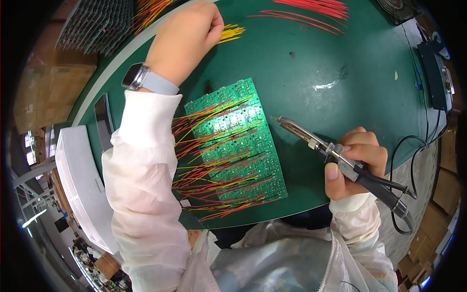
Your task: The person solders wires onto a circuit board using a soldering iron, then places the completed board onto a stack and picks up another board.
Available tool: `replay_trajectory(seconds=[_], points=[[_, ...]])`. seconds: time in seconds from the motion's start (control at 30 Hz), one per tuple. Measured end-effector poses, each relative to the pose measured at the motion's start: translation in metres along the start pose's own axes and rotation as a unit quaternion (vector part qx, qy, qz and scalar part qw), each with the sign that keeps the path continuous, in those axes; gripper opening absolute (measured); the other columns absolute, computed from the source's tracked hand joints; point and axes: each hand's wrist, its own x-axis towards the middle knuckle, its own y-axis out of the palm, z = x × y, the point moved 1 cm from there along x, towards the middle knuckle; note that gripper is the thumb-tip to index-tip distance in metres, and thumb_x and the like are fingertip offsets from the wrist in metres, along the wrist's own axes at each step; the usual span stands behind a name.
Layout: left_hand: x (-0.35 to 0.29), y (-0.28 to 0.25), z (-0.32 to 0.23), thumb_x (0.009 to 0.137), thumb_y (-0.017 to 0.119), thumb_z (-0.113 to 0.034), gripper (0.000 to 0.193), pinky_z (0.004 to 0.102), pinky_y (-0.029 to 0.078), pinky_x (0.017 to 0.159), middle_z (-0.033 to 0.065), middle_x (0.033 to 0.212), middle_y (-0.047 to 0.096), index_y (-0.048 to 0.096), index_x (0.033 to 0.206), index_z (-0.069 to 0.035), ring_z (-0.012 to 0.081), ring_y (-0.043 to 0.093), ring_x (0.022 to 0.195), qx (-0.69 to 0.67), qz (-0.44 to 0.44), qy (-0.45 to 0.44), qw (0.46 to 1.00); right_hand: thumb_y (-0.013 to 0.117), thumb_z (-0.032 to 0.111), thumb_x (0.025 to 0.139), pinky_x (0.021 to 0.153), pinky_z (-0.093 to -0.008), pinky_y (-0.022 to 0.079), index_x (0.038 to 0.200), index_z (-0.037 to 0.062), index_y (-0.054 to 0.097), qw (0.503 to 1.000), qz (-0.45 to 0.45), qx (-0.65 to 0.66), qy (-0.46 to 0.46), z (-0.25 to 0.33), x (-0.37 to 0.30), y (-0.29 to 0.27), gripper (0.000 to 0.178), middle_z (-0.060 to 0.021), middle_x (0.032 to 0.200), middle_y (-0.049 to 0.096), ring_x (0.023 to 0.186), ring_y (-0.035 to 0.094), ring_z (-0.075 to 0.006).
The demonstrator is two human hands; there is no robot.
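Observation:
My right hand [357, 163] grips a soldering iron [335, 155], with fingers and thumb around its metal collar and its tip pointing left. That tip is just off the right edge of a green circuit board panel [272, 160] lying on the table. Rows of red and yellow wires [214, 170] stick out from the panel toward the left. At the far side, my left hand [192, 29] is curled closed over a bundle of yellow wires [232, 34]. Its fingertips are mostly hidden, so whatever they pinch cannot be seen.
Loose red wires [311, 12] lie at the far side of the green table [321, 63]. A phone [103, 119] and a white tray [80, 180] are at the left, with stacked boards [97, 27] at the far left. The iron's black cable [413, 165] loops toward a dark box [433, 73].

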Motion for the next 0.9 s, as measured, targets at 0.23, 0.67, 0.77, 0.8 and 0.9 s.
replay_trajectory(seconds=[0.23, 0.67, 0.77, 0.8, 0.9], points=[[0.0, -0.014, -0.026, 0.077, 0.055, -0.007, 0.008, 0.03, 0.044, 0.067, 0.0099, 0.078, 0.056, 0.052, 0.081, 0.0, 0.0213, 0.056, 0.075, -0.057, -0.011, -0.139, 0.989, 0.068, 0.01, 0.064, 0.046, -0.0248, 0.037, 0.083, 0.0013, 0.048, 1.0, -0.007, 0.008, -0.008, 0.0, 0.0, 0.002, 0.029, -0.0091, 0.069, 0.051, 0.051, 0.047, -0.0152], [-0.105, -0.005, -0.153, 0.067, 0.059, 0.009, 0.017, 0.0275, 0.044, 0.061, 0.0082, 0.076, 0.055, 0.054, 0.081, 0.0, 0.0185, 0.055, 0.066, -0.159, -0.094, -0.289, 0.939, 0.067, 0.011, 0.065, 0.053, -0.0277, 0.038, 0.09, 0.0045, 0.042, 0.998, 0.032, -0.006, 0.051, 0.01, -0.01, -0.01, 0.036, -0.0088, 0.075, 0.048, 0.056, 0.046, -0.0153], [-0.113, 0.009, -0.156, 0.067, 0.062, 0.008, 0.018, 0.0278, 0.045, 0.06, 0.008, 0.078, 0.056, 0.057, 0.082, -0.001, 0.0188, 0.056, 0.067, -0.111, -0.11, -0.307, 0.939, 0.066, 0.012, 0.065, 0.053, -0.0277, 0.038, 0.089, 0.0049, 0.041, 0.997, 0.046, -0.01, 0.066, 0.013, -0.014, -0.011, 0.035, -0.0086, 0.075, 0.047, 0.056, 0.045, -0.0151], [-0.113, 0.009, -0.156, 0.067, 0.062, 0.008, 0.018, 0.0278, 0.045, 0.06, 0.008, 0.078, 0.056, 0.057, 0.082, -0.001, 0.0188, 0.056, 0.067, -0.114, -0.108, -0.307, 0.939, 0.066, 0.012, 0.066, 0.053, -0.0276, 0.038, 0.089, 0.0051, 0.041, 0.996, 0.051, -0.008, 0.073, 0.014, -0.016, -0.011, 0.035, -0.0083, 0.074, 0.047, 0.055, 0.045, -0.0151], [-0.111, 0.008, -0.156, 0.067, 0.064, 0.007, 0.017, 0.028, 0.045, 0.06, 0.0076, 0.08, 0.057, 0.058, 0.081, -0.001, 0.0197, 0.056, 0.069, -0.095, -0.115, -0.26, 0.954, 0.066, 0.013, 0.066, 0.052, -0.0272, 0.037, 0.088, 0.0053, 0.04, 0.997, 0.043, -0.014, 0.069, 0.014, -0.018, -0.013, 0.035, -0.0077, 0.074, 0.046, 0.054, 0.045, -0.0147]])
